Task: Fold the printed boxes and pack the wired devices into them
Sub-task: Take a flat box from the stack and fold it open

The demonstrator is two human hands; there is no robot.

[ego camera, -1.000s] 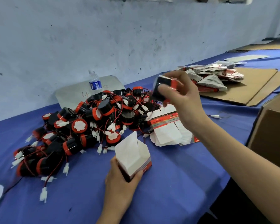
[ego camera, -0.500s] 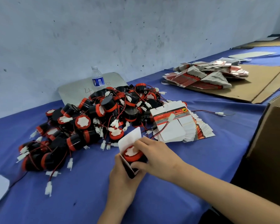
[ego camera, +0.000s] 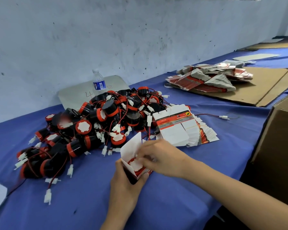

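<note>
A heap of wired devices [ego camera: 96,128] lies on the blue cloth [ego camera: 83,201], and beside it the left hand [ego camera: 125,185] grips an open box [ego camera: 131,156] while the right hand's [ego camera: 163,157] curled fingers [ego camera: 144,161] press a device [ego camera: 136,165] inside it, flat boxes [ego camera: 183,128] behind.

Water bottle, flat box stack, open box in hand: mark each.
Water bottle [ego camera: 99,83]: head view, on its blue label.
Flat box stack [ego camera: 175,130]: head view, on the top sheet's white panel.
Open box [ego camera: 131,146]: head view, on its raised white flap.
</note>
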